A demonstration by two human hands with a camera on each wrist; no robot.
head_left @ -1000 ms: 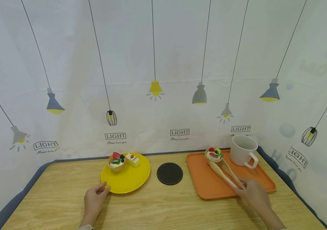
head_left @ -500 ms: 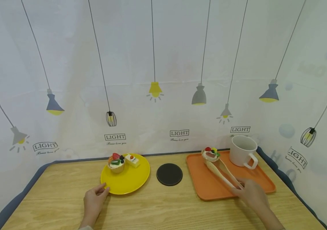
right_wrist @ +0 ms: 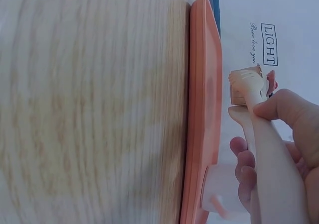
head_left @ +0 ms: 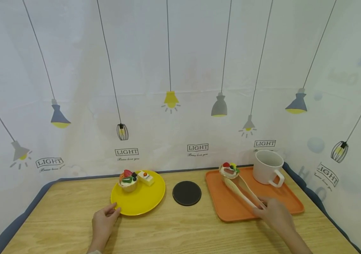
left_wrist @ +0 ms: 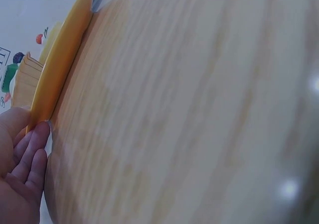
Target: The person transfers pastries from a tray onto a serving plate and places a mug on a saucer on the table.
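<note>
My left hand (head_left: pixel 103 221) pinches the near-left rim of a yellow plate (head_left: pixel 139 204), thumb above and fingers below in the left wrist view. On that plate sit a fruit tart (head_left: pixel 128 183) and a small white cake slice (head_left: pixel 146 178). My right hand (head_left: pixel 275 214) holds light-coloured tongs (head_left: pixel 242 194), their two tips at a second fruit tart (head_left: pixel 229 171) above the left back of an orange tray (head_left: pixel 231 208). In the right wrist view, this tart (right_wrist: pixel 240 95) lies between the tong tips, and wall shows between it and the tray (right_wrist: pixel 204 84).
A white mug (head_left: pixel 266 171) stands at the tray's back right, its handle toward the front right. Between plate and tray lies a round black coaster (head_left: pixel 187 193). Behind the wooden table (head_left: pixel 167 233) hangs a white curtain (head_left: pixel 193 120) printed with lamps.
My right hand has moved slightly left with the tongs, and the tart at their tips has shifted left too. The left hand and the plate have stayed in place.
</note>
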